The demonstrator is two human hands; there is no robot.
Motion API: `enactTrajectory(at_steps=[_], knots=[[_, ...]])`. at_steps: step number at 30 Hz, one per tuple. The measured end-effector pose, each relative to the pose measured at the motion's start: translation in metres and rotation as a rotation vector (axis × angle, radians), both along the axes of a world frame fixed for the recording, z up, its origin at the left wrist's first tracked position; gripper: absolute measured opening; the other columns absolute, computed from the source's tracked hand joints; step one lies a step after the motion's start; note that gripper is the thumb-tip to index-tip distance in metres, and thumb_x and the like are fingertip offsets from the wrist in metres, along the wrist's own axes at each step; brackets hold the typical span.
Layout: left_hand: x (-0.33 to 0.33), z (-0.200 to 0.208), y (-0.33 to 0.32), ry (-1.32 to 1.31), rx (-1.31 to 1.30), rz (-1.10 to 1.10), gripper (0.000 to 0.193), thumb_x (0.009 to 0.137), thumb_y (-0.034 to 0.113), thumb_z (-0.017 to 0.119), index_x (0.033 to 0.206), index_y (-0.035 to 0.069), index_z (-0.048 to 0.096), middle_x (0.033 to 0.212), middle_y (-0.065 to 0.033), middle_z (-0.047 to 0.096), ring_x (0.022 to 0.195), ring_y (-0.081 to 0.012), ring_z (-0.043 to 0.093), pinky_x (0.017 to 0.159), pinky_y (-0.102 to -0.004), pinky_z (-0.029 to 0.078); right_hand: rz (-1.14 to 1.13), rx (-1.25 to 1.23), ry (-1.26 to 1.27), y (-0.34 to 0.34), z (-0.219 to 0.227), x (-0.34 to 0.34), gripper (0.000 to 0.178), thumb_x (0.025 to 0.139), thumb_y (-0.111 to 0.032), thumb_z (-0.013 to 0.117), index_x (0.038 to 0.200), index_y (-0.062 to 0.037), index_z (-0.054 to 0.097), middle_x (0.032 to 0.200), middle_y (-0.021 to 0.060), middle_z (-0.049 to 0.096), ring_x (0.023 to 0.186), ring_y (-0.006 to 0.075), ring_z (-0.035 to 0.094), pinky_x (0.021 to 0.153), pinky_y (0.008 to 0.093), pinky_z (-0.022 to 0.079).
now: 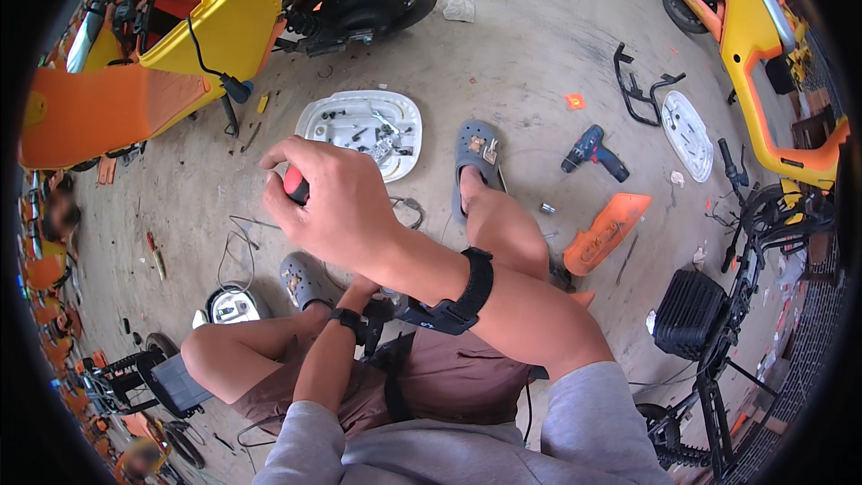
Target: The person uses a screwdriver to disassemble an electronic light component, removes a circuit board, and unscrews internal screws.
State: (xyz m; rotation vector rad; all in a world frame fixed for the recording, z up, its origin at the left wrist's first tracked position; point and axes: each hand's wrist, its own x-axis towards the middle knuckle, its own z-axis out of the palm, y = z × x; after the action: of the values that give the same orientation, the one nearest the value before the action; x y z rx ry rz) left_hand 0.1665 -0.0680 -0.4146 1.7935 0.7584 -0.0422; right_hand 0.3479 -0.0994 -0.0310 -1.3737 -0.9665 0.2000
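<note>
My right hand [328, 202] is raised in front of me, its fingers wrapped round a tool with a red-and-black handle [294, 184]. Only the handle's end shows past the thumb, so the tool's working end is hidden. Below it, my left hand [364, 287] sits low between my knees, mostly covered by my right forearm. A dark object with a metallic part [384, 304] is beside it; whether the left fingers hold it is hidden. Just beyond my right hand lies a white plastic tray-like cover [407, 162] with screws and small metal parts in it.
A cordless drill [591, 153], an orange panel [606, 233] and a small metal socket [548, 208] lie on the floor to the right. Farther right are a black rack [636, 94] and a white cover [687, 136]. Yellow-orange scooters [215, 27] stand around; a screwdriver [156, 256] lies left.
</note>
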Motion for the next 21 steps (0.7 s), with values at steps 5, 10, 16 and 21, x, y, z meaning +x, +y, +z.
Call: enactTrajectory(at_steps=[5,10,16,21], knots=[[-0.075,-0.030,-0.011,0.467,-0.020,0.075,0.052,0.084,0.009,0.073,0.132,0.001,0.056,0.118,-0.0146,0.067,0.110,-0.0259,0.063,0.092,-0.0387,0.051,0.025,0.007,-0.017,-0.004,-0.006,-0.008,0.013,0.082,-0.011,0.067,0.093,-0.0028,0.067,0.065,0.0112,0.062,0.058,0.0248,0.064,0.054,0.0334,0.049],[-0.081,0.008,-0.002,0.011,-0.683,0.682,0.037,0.089,0.004,0.062,0.124,-0.006,0.054,0.098,-0.0154,0.067,0.082,-0.0263,0.068,0.071,-0.0390,0.057,0.035,-0.006,-0.061,-0.002,-0.015,-0.016,0.014,0.083,-0.010,0.066,0.092,-0.0005,0.069,0.070,0.0116,0.066,0.061,0.0198,0.066,0.059,0.0290,0.051],[-0.022,0.141,0.043,-0.156,-0.849,0.683,0.039,0.095,0.006,0.056,0.130,-0.005,0.044,0.098,-0.0113,0.062,0.075,-0.0243,0.067,0.067,-0.0361,0.060,0.041,-0.079,0.003,0.001,-0.012,-0.022,0.015,0.085,-0.008,0.067,0.097,0.0001,0.070,0.073,0.0033,0.066,0.065,0.0049,0.057,0.059,0.0219,0.047],[-0.002,0.283,0.078,-0.300,-0.875,0.447,0.047,0.098,0.012,0.056,0.138,-0.004,0.039,0.098,-0.0124,0.064,0.074,-0.0216,0.067,0.064,-0.0339,0.060,-0.021,-0.061,0.053,0.005,0.000,-0.027,0.014,0.085,-0.007,0.067,0.097,0.0008,0.070,0.073,0.0006,0.064,0.065,0.0036,0.053,0.059,0.0201,0.044]])
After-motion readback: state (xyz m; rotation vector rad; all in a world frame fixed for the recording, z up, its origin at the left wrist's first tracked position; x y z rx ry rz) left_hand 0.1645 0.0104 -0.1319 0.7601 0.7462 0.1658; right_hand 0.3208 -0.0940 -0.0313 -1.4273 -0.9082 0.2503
